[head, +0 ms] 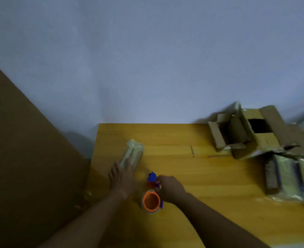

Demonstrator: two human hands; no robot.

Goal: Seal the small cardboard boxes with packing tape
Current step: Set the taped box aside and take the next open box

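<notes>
On the yellow wooden surface (210, 176), the left hand (121, 178) presses straight fingers on the tape-wrapped small box (134, 153) while the right hand (169, 188) grips the blue-and-orange tape dispenser (152, 194), which should run flat along the seam with steady pressure.

Single head-worn wide-angle view, looking forward and steeply down from above the near edge of the worktop (210, 176). Range is close, at arm's reach. The wall (147, 59) fills the upper half of frame.
</notes>
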